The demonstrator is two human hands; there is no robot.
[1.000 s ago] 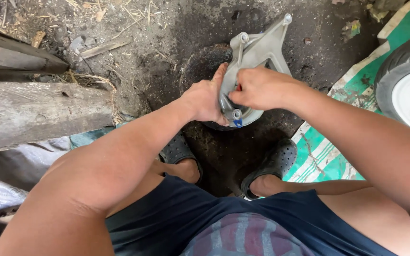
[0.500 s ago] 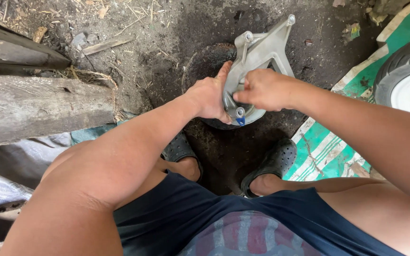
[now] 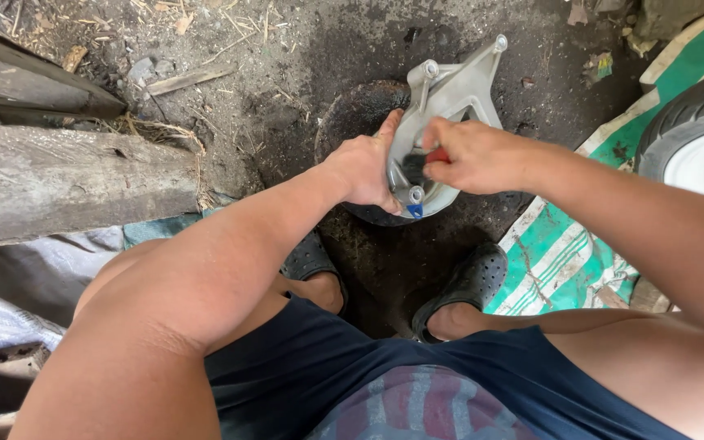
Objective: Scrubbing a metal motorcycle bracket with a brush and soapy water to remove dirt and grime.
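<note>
The left hand (image 3: 364, 167) clamps the metal bracket (image 3: 450, 98) by its edge. The right hand (image 3: 474, 155) grips a red-handled tool (image 3: 437, 155) — best to brace the bracket firmly over the black pan (image 3: 352, 114).

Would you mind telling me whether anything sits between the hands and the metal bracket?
Nothing visible does. The left hand already grips the bracket at its left edge, and the right hand presses a red-handled tool against it.

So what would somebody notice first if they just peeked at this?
Probably the silvery metal bracket in the middle, gripped by the left hand while the right hand presses a red-handled tool against it. Then the tyre at the right edge and the log on the left.
</note>
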